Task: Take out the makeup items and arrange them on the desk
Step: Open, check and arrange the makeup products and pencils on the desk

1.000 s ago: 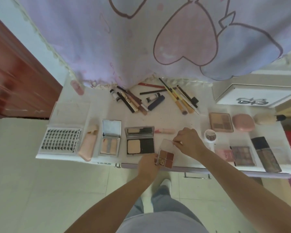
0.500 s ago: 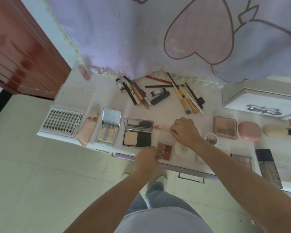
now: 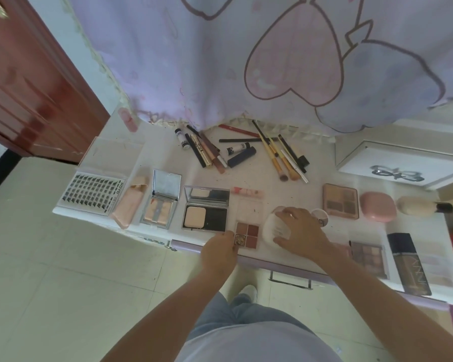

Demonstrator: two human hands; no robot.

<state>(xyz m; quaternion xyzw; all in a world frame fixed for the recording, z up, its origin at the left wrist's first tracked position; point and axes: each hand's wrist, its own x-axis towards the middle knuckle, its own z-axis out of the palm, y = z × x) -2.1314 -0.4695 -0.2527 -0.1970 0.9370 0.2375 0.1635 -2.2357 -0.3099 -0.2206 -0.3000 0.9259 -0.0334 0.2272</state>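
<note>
The round white puff case is gripped by the right hand, fingers curled over it; the small red palette, just to its left, is pinched at its near corner by the left hand

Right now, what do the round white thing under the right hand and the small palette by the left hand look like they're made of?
Round white thing: looks like a soft, matte powder puff or pad, cloth or sponge; no shine, though it could be a frosted lid. The right hand covers part of it.
Palette: clear, glossy hard plastic case, judging by its see-through lid; matte pressed-powder pans, one glittery. The left hand holds its corner.
</note>
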